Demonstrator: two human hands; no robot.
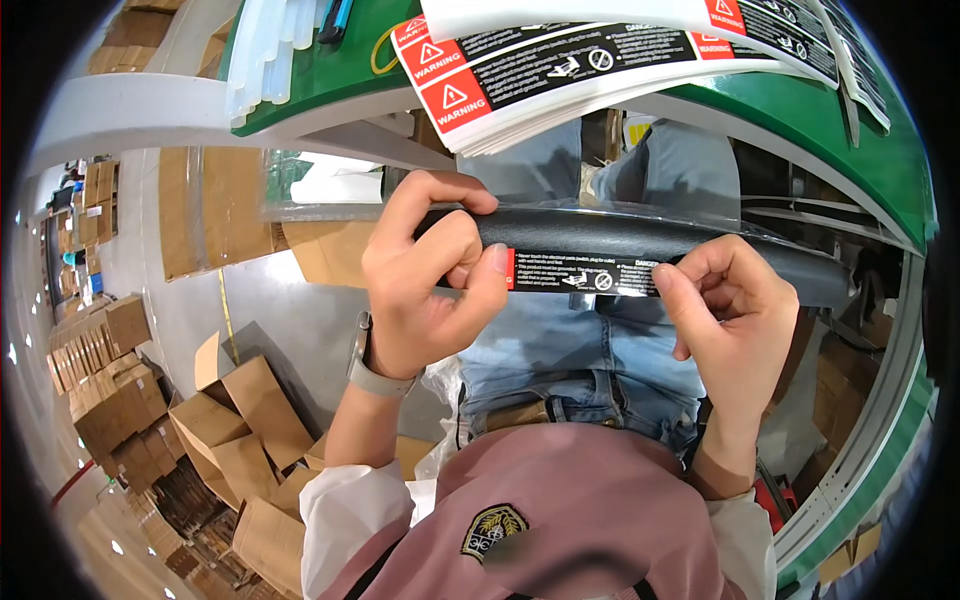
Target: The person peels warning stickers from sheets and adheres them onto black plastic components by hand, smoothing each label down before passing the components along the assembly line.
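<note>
A long black tube point(600, 235) with a rounded, glossy surface lies crosswise above my lap. On its near side is a black warning label point(585, 274) with a red left end. My left hand point(430, 270) is closed round the tube's left part, its index finger over the top and its thumb at the label's red end. The thumb of my right hand point(735, 310) presses on the label's right end, with the other fingers curled in. Whether that end is stuck down is hidden by the thumb.
Ahead, a green-topped table point(350, 85) holds a fanned stack of warning labels point(455, 95), scissors point(850, 115), a blue cutter point(336, 20), a yellow rubber band point(377, 52) and translucent sticks point(270, 55). Open cardboard boxes point(245, 405) stand on the floor at left.
</note>
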